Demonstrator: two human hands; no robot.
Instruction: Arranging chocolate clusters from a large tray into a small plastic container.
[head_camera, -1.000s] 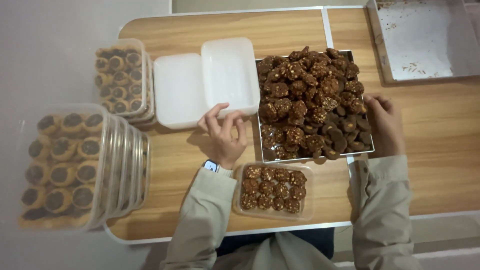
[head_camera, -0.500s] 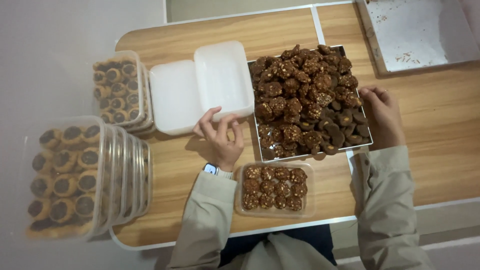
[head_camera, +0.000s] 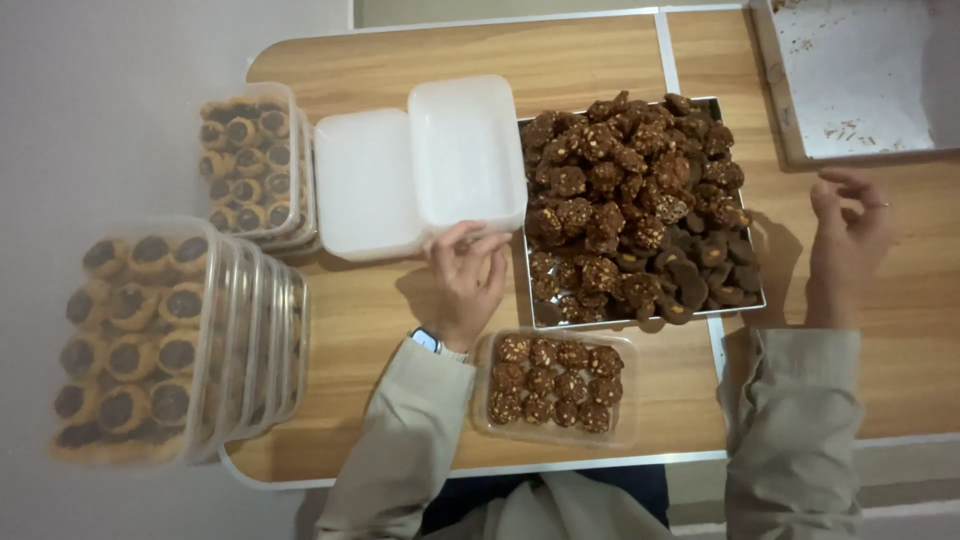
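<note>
I judge packing partway. Near clear plastic box (head_camera: 556, 385) holds 12 chocolate nut cookies, looks full. Metal tray (head_camera: 742, 303) beyond stays heaped. Left hand (head_camera: 465, 283) fingers curled at white lid (head_camera: 466, 150) edge; right hand (head_camera: 848, 230) spread, empty, right of tray.

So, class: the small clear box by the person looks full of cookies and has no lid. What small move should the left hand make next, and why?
Probably lift the nearer white lid and bring it to the filled clear box. The left hand already has its fingertips at that lid's edge, the box looks full and is uncovered, and the right hand hovers free beside the cookie tray.
</note>
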